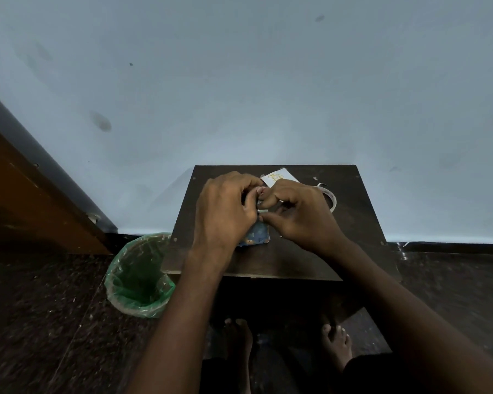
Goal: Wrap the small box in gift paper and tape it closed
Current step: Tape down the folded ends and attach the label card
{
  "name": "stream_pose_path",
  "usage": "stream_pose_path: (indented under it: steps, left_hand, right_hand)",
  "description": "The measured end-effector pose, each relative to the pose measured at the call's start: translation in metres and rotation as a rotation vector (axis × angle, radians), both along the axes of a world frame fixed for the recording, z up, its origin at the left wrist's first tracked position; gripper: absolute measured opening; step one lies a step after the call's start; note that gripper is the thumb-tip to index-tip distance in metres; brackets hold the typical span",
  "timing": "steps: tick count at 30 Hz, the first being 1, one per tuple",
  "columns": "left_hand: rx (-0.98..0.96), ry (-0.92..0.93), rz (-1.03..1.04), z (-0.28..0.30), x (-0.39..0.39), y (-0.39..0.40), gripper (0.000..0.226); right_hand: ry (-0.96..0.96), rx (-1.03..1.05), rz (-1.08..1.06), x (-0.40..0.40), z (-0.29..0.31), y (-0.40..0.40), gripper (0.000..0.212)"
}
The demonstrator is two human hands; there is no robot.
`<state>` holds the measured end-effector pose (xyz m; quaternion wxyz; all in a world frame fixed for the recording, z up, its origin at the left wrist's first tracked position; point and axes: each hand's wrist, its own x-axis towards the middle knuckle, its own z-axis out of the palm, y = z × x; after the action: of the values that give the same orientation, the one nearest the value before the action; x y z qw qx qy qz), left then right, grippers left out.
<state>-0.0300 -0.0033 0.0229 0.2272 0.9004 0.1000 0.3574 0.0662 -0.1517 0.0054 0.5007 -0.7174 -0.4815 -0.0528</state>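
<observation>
Wrapping in progress: both hands bunched over the small box at the middle of the dark table (359, 223).

Table stands against a pale blue wall (239, 81), with a green-lined bin (138, 275) on the floor just off its near left corner. Left hand (225, 211) has fingers curled over the box's far side; right hand (299, 214) has fingers curled tight, pinching at the top of the parcel, touching the left hand's fingertips. Small box (255, 236) in blue patterned gift paper sits under the hands, only its near corner showing. Tape roll (331, 199) lies toward the right edge, partly hidden behind the right hand. White card (276, 177) with gold writing lies near the far edge.
</observation>
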Motion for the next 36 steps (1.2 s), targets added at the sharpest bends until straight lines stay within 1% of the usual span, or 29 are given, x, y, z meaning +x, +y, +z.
stream_pose_path:
  steps: [2,3,4,5,6,8,9,12,13,18,19,21,25,28,30,32,34,36]
  left_hand:
    - [0.035,0.028,-0.029,0.001,0.002,0.001,0.016]
    - [0.042,0.032,-0.048,0.001,0.004,0.001,0.018]
    - [0.047,0.038,-0.066,0.001,0.005,0.000,0.022]
    - [0.048,0.044,-0.085,0.001,0.007,-0.002,0.027]
    - [0.047,0.048,-0.101,0.001,0.009,-0.005,0.031]
    - [0.030,0.055,-0.119,0.001,0.011,-0.007,0.035]
    - [0.015,0.058,-0.119,0.002,0.011,-0.007,0.035]
    - [-0.049,0.063,-0.079,0.001,0.010,-0.006,0.032]
    - [-0.072,0.059,-0.056,0.001,0.010,-0.007,0.031]
    - [-0.120,0.027,-0.022,-0.002,0.008,-0.009,0.030]
    - [-0.135,0.023,-0.020,-0.003,0.009,-0.009,0.030]
    - [-0.183,0.007,-0.016,-0.005,0.009,-0.007,0.030]
    - [-0.246,-0.025,-0.023,-0.007,0.009,-0.007,0.029]
    - [-0.243,-0.039,-0.010,-0.008,0.009,-0.010,0.031]
    - [-0.236,-0.043,-0.005,-0.009,0.010,-0.011,0.031]
    - [-0.230,-0.041,0.000,-0.009,0.009,-0.012,0.029]
    - [-0.224,-0.034,0.007,-0.008,0.008,-0.013,0.025]
    - [-0.218,-0.038,-0.004,-0.007,0.006,-0.015,0.024]
  right_hand:
    - [0.281,0.055,0.096,0.005,0.009,-0.010,0.006]
    - [0.408,0.102,0.084,0.011,0.012,-0.015,0.009]
    - [0.476,0.144,0.012,0.016,0.012,-0.018,0.011]
    - [0.468,0.148,-0.113,0.023,0.009,-0.020,0.012]
    - [0.406,0.097,-0.260,0.031,0.001,-0.021,0.011]
    - [0.252,-0.133,-0.486,0.046,-0.017,-0.024,0.008]
    - [0.211,-0.251,-0.536,0.049,-0.024,-0.025,0.007]
    - [0.191,-0.471,-0.539,0.052,-0.037,-0.024,0.003]
    - [0.176,-0.512,-0.538,0.051,-0.038,-0.021,0.007]
    - [0.126,-0.520,-0.602,0.045,-0.039,-0.013,0.029]
    - [0.123,-0.531,-0.607,0.044,-0.038,-0.013,0.032]
    - [0.124,-0.535,-0.615,0.043,-0.035,-0.012,0.032]
    - [0.064,-0.467,-0.658,0.048,-0.030,-0.016,0.014]
    - [0.078,-0.440,-0.644,0.046,-0.030,-0.025,0.011]
    - [0.141,-0.404,-0.607,0.043,-0.030,-0.029,0.010]
    - [0.198,-0.314,-0.585,0.040,-0.024,-0.029,0.009]
    - [0.300,-0.159,-0.536,0.035,-0.012,-0.026,0.008]
    - [0.454,0.022,-0.412,0.024,0.002,-0.023,0.007]
